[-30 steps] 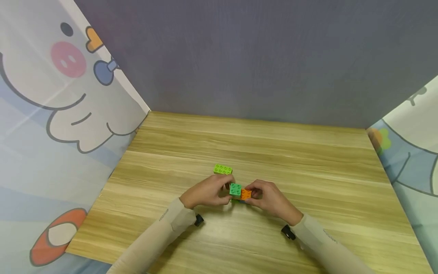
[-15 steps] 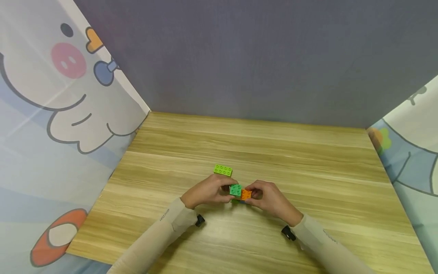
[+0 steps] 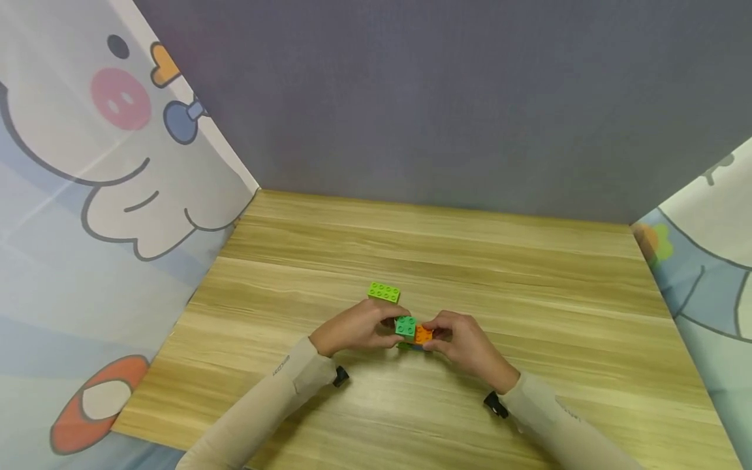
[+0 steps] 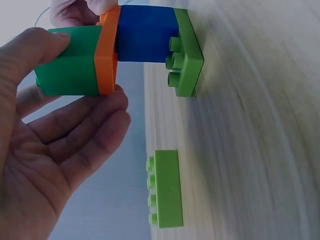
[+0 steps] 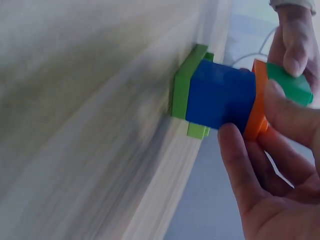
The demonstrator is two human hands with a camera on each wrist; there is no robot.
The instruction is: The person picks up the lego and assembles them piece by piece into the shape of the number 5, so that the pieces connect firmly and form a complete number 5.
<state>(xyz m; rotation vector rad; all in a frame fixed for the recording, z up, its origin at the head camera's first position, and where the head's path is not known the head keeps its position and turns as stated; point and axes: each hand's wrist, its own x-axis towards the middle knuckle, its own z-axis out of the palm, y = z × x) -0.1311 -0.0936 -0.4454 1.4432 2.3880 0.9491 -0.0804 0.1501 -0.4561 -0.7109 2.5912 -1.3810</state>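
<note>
A small stack of toy building bricks stands near the middle of the table. At its base is a flat light-green brick (image 4: 189,60), with a blue brick (image 4: 147,34) on it. Across the blue one lies a thin orange brick (image 3: 423,335), jutting out to the left. A taller green brick (image 3: 405,326) sits on that jutting end. My left hand (image 3: 365,328) pinches the green brick between thumb and fingers. From the other side, my right hand (image 3: 465,341) pinches the orange brick, one fingertip by the blue brick in the right wrist view.
A separate lime-green brick (image 3: 384,292) with two rows of studs lies just behind the left hand. The wooden table (image 3: 529,274) meets a grey panel (image 3: 446,111) at the back. Cartoon-printed cloth (image 3: 135,196) hangs along both sides.
My left hand and the green brick have shifted slightly right, and the green brick, turned askew half a second ago, now looks squarer. The right hand keeps its hold on the orange brick.
</note>
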